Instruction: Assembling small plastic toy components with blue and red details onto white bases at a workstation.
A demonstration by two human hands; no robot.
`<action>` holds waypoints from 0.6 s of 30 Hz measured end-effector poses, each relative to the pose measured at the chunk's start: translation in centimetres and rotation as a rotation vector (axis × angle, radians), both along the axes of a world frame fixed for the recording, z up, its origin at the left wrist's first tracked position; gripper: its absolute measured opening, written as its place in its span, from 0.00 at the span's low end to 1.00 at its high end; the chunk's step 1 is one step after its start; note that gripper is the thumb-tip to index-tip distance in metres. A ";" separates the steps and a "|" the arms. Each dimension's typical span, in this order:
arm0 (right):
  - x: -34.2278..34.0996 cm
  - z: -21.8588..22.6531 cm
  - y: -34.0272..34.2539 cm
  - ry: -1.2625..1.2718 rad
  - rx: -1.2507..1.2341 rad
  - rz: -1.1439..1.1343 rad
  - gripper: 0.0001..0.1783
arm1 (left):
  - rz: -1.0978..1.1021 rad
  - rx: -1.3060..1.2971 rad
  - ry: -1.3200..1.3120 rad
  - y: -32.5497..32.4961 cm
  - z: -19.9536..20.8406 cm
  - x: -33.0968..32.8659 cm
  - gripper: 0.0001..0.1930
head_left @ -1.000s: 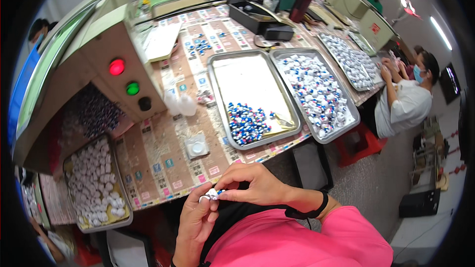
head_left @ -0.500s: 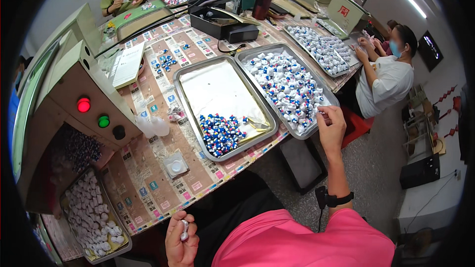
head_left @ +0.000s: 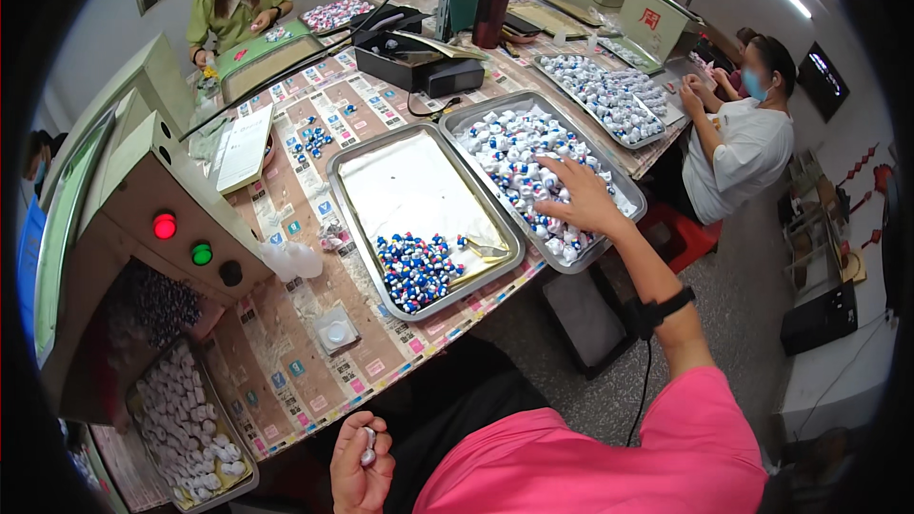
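My left hand (head_left: 354, 478), low in front of my body, has its fingers curled round a small rounded white piece (head_left: 367, 447); its exact kind is too small to make out. Over the metal tray (head_left: 636, 198) of white pieces with blue parts (head_left: 519, 148), my right hand (head_left: 583, 198) is spread, fingertips at or just above the heap. Whether they touch a piece I cannot tell. Left of that tray stands a second metal tray (head_left: 338, 192), lined with white sheet, with a pile of small blue, white and red parts (head_left: 415, 271) at its near end.
A box-shaped machine (head_left: 205, 205) with red and green lights stands at left, above a tray of white pieces (head_left: 186, 419). Plastic bottles (head_left: 303, 262), a black open box (head_left: 409, 62) and a dark red flask (head_left: 491, 8) are on the table. Co-workers (head_left: 747, 148) sit at right and far left.
My right hand has moved left and forward from the tray's near right edge to over the heap, its fingers going from pinched to spread. My left hand keeps the white piece.
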State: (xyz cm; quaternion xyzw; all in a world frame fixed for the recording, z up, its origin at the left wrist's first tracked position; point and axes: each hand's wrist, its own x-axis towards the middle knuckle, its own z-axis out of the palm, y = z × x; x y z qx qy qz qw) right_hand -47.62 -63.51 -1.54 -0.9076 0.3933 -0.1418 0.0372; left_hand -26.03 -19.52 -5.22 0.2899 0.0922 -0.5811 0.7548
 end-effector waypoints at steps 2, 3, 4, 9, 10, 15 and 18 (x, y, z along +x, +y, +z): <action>0.3 -1.6 -3.2 -0.040 0.048 0.076 0.40 | 0.004 -0.001 -0.008 -0.2 0.1 -0.1 0.11; 0.4 -1.8 -4.6 -0.042 0.043 0.073 0.40 | 0.008 0.000 -0.010 -0.3 0.2 0.0 0.11; 0.7 -1.9 -5.8 -0.014 0.079 0.079 0.40 | 0.011 -0.001 -0.014 -0.3 0.2 0.0 0.11; 2.4 -2.1 -9.6 -0.062 0.174 0.180 0.36 | 0.015 0.002 -0.030 0.5 0.6 -0.2 0.12; 2.8 -2.0 -9.7 -0.043 0.197 0.132 0.36 | 0.026 0.005 -0.030 0.7 0.7 -0.2 0.12; 2.5 -0.1 -7.1 -0.122 0.050 0.061 0.30 | 0.019 -0.038 -0.060 1.6 0.6 -0.1 0.11; 3.8 1.6 -1.8 -0.168 -0.111 0.058 0.25 | 0.014 -0.056 -0.049 1.7 0.5 0.0 0.11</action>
